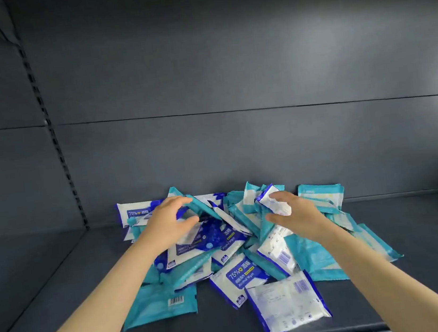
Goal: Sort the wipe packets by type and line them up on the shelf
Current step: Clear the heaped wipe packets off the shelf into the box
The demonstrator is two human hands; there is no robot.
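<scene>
Light, floppy teal and white-blue plastic wipe packets point(238, 277), heaped mid dark grey shelf point(64, 311), are likely best pinched edgewise; one white-blue packet point(271, 200) is gripped by right hand point(299, 212), grasp of left hand point(168, 222) cannot be told.

Basically one messy heap of wipe packets point(223, 246) in the middle of the frame, sitting on the dark grey shelf point(50, 313), with two kinds all jumbled together. The white-and-blue kind says "75%" and "Alcohol Wipes". A face-up alcohol packet point(238, 277) lies low in the centre, and a flipped white packet point(288, 303) sits just beside it, barcode up, at the front. The other kind is teal. A flat teal packet point(160, 303) sits lower left with its barcode showing, and a propped teal packet point(322, 194) is at the back right. A raised white packet point(273, 203) is pinched in the right hand point(299, 213) above the heap.
</scene>
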